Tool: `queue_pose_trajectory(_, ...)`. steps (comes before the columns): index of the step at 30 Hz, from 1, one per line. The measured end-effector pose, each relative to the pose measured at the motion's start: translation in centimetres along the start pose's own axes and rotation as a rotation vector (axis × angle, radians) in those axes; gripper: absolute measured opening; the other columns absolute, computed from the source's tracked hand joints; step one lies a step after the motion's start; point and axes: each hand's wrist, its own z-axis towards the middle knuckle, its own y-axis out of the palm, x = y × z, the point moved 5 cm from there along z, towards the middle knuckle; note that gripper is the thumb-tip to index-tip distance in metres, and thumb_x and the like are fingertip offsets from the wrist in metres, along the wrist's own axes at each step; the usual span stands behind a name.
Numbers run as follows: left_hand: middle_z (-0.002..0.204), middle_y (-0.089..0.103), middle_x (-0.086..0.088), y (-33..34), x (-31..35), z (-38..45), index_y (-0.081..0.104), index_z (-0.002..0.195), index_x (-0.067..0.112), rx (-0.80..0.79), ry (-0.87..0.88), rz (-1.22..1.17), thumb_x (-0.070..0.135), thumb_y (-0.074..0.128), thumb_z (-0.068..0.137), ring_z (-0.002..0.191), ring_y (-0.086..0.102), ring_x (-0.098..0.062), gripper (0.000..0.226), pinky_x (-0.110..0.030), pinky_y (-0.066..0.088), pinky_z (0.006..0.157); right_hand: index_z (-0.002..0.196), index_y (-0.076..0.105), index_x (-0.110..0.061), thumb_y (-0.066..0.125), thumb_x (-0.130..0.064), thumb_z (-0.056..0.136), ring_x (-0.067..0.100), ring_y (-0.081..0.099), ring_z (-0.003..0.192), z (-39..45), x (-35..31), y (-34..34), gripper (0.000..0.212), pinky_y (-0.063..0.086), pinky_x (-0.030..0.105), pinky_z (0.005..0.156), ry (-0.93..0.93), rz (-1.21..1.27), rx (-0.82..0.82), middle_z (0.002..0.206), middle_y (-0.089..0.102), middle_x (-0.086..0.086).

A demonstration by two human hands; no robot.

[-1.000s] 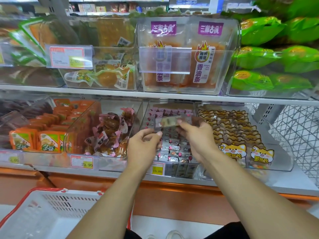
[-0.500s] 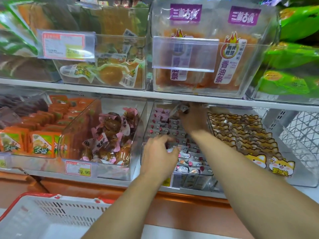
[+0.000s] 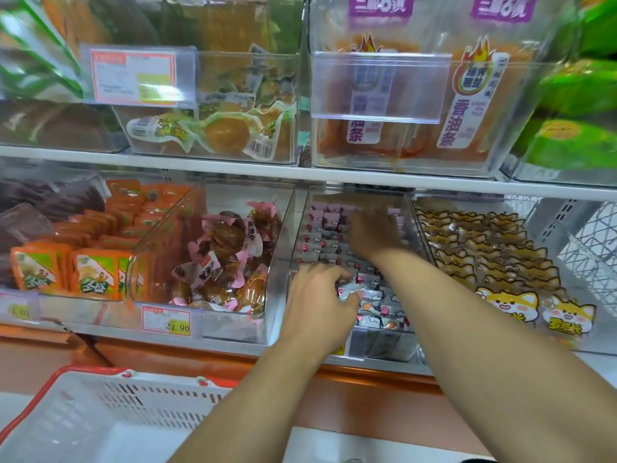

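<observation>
Reaching into one clear bin (image 3: 297, 228) on the lower shelf, both hands are among the small grey-and-pink packets (image 3: 372, 297): two hands, one bin, and packets in overlapping rows, too many to count. That bin is third from the left of four countable lower bins. Left of it are one of orange packs (image 3: 96, 272) and one of pink-wrapped brown snacks (image 3: 227, 242); right of it is one of dog-face packs (image 3: 507, 305), with two faces plain at the near end. The left hand (image 3: 320, 299) is at the near end of the bin, palm down, fingers bent with their tips on the packets and the thumb lying against one packet. Cannot tell whether it pinches that packet or only touches it. The right hand (image 3: 372, 233) is farther in, over the far rows, palm down and touching the packets. It is motion-blurred, so I cannot tell how its fingers lie or whether it holds anything. The forearms run side by side without crossing. Upper shelf: one bin of clear-wrapped yellow snacks (image 3: 227, 132) on the left, and one bin with two purple-labelled packs (image 3: 467, 95) above the hands. Green packs (image 3: 581, 85) are far right, blurred, no count. Two red-framed price tags are readable as tags, one up top (image 3: 133, 76) and one marked 29.90 (image 3: 167, 320), plus one empty label holder (image 3: 377, 85). One white basket (image 3: 110, 399) with a red rim sits near left, below the shelf.
</observation>
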Motion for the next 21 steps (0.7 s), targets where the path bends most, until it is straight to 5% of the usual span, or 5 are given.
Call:
queue_pose_trajectory(3, 0.118, 0.065, 0.008, 0.0, 0.0, 0.0, 0.069, 0.121, 0.023, -0.001, 0.007, 0.004, 0.032, 0.072, 0.089, 0.117, 0.046, -0.012, 0.033, -0.029, 0.039, 0.102, 0.102, 0.068, -0.005, 0.049, -0.003, 0.094, 0.039, 0.055, 0.116, 0.5, -0.3, -0.8, 0.021, 0.042, 0.050, 0.103, -0.043, 0.079, 0.104, 0.112, 0.065, 0.018)
queue_pose_trajectory(8, 0.115, 0.066, 0.009, -0.2, 0.1, -0.2, 0.069, 0.119, 0.025, 0.025, 0.024, -0.030, 0.033, 0.073, 0.089, 0.115, 0.047, -0.009, 0.031, -0.027, 0.040, 0.101, 0.136, 0.061, -0.011, 0.051, 0.001, 0.095, 0.037, 0.053, 0.127, 1.1, -2.0, -0.4, 0.043, 0.042, 0.050, 0.109, -0.157, 0.150, 0.099, 0.126, 0.065, 0.018)
queue_pose_trajectory(15, 0.103, 0.054, 0.017, -0.5, 0.0, -0.1, 0.069, 0.118, 0.025, 0.032, 0.025, -0.066, 0.029, 0.072, 0.089, 0.115, 0.047, -0.007, 0.029, -0.019, 0.038, 0.098, 0.081, 0.069, -0.005, 0.050, 0.008, 0.091, 0.025, 0.064, 0.092, 1.3, -1.9, -0.4, 0.026, 0.054, 0.038, 0.087, -0.075, 0.302, 0.235, 0.087, 0.070, 0.010)
queue_pose_trajectory(18, 0.098, 0.049, 0.023, -0.6, 0.0, -0.2, 0.069, 0.119, 0.025, 0.029, 0.009, -0.079, 0.030, 0.071, 0.090, 0.114, 0.048, -0.007, 0.029, -0.018, 0.039, 0.097, 0.072, 0.056, -0.013, 0.048, 0.008, 0.094, -0.002, 0.060, 0.070, 0.8, -1.7, -2.4, 0.032, 0.046, 0.009, 0.064, 0.002, 0.557, 0.379, 0.072, 0.058, -0.005)
queue_pose_trajectory(21, 0.097, 0.047, 0.026, -0.7, 0.3, -0.3, 0.069, 0.119, 0.027, 0.039, -0.015, -0.106, 0.031, 0.071, 0.091, 0.110, 0.046, -0.001, 0.029, -0.004, 0.032, 0.085, 0.081, 0.062, -0.016, 0.050, 0.003, 0.097, 0.004, 0.064, 0.076, 0.3, -0.9, -4.3, 0.028, 0.043, 0.008, 0.063, 0.122, 0.770, 0.449, 0.078, 0.063, -0.002)
